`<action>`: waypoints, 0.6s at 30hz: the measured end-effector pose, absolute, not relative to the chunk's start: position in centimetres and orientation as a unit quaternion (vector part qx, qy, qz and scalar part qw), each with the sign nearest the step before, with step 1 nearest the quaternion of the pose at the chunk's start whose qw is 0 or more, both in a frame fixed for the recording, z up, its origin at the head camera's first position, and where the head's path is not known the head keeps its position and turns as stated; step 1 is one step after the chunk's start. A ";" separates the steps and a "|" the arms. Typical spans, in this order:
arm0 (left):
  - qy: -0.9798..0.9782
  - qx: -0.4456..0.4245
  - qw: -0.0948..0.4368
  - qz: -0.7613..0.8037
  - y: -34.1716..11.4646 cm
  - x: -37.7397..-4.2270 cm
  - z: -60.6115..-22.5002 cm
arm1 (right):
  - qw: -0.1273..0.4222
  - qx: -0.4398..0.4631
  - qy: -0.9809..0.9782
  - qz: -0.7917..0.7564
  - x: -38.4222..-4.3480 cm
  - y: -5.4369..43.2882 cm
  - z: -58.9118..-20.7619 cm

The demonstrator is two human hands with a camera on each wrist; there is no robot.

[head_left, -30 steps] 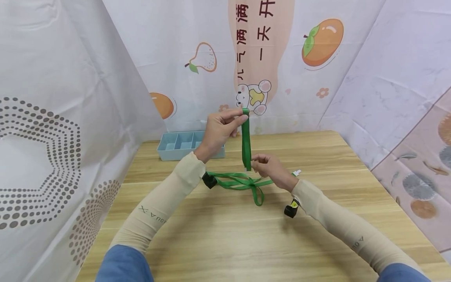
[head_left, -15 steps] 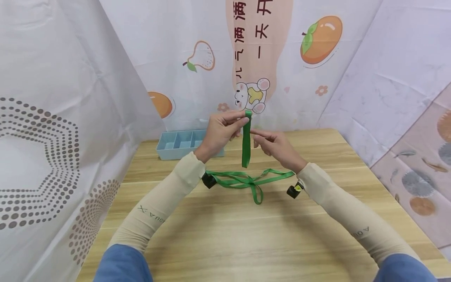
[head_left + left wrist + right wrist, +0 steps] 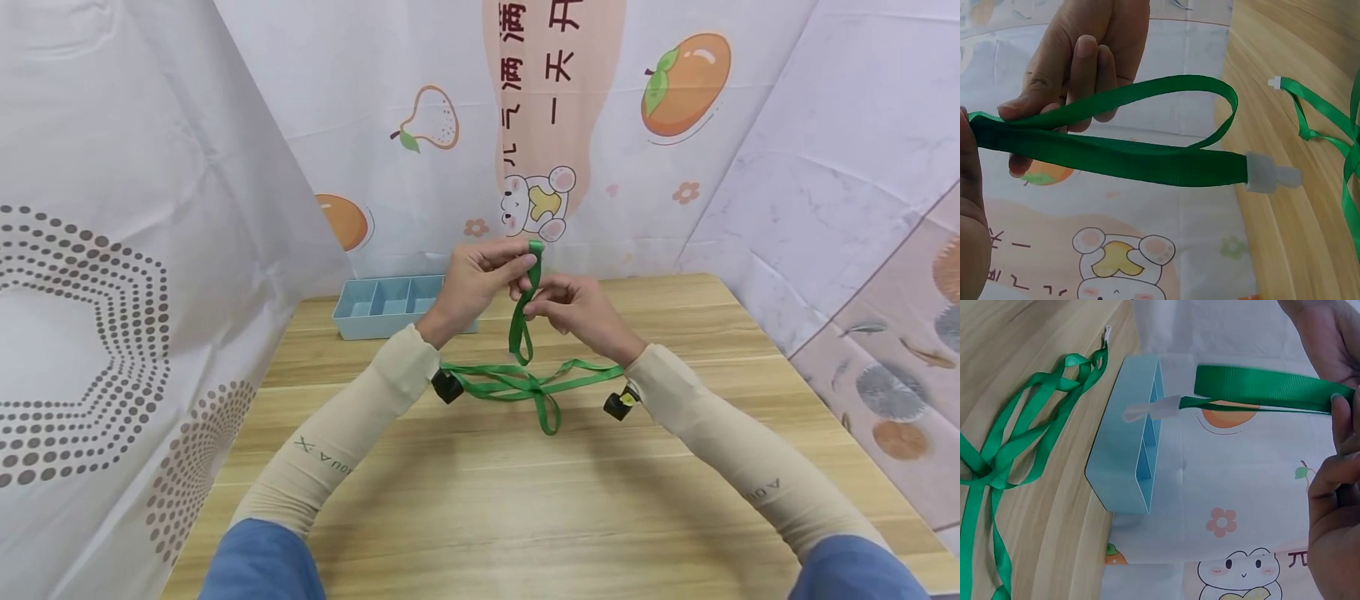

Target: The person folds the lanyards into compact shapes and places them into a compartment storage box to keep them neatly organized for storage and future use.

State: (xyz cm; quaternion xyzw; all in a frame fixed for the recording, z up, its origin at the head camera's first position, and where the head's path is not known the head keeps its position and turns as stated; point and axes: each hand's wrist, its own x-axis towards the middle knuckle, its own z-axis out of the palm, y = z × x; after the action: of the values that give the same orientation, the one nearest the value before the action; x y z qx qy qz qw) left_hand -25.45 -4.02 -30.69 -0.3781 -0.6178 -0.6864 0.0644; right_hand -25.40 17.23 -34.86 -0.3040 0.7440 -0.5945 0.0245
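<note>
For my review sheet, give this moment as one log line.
left hand: pinches folded green ribbon at top | right hand: pinches it lower down | loose green ribbon: on table | blue tray: back left

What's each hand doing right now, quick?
Left hand: closed, pinching the folded green lanyard near its top.
Right hand: closed, pinching that lanyard below the left.

Tray [image 3: 390, 327] on counter [image 3: 495, 508], back left; strap bundle [image 3: 534, 386] nearer, rightward (raised strap [image 3: 517, 329] hangs above counter). Cloth [image 3: 420, 200] behind.

L hand [image 3: 474, 278] nr R hand [image 3: 585, 315], both mid-pinch
</note>
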 end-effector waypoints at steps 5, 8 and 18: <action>-0.625 -0.381 0.051 -0.679 -4.1 -25.3 -30.7 | 0.026 -0.319 0.738 -0.595 -25.5 17.2 -34.6; -0.631 -0.380 0.063 -0.673 -4.2 -25.4 -30.7 | 0.012 -0.319 0.748 -0.582 -25.3 17.2 -34.6; -0.638 -0.382 0.099 -0.661 -4.4 -25.6 -30.6 | -0.034 -0.323 0.770 -0.550 -25.1 17.3 -35.2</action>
State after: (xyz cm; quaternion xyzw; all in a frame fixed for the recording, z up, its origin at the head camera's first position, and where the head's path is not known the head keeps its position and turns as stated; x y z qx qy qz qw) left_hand -25.57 -4.36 -30.58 -0.3817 -0.6383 -0.6612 0.0988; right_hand -25.11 17.28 -35.20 -0.3226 0.7698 -0.5497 -0.0343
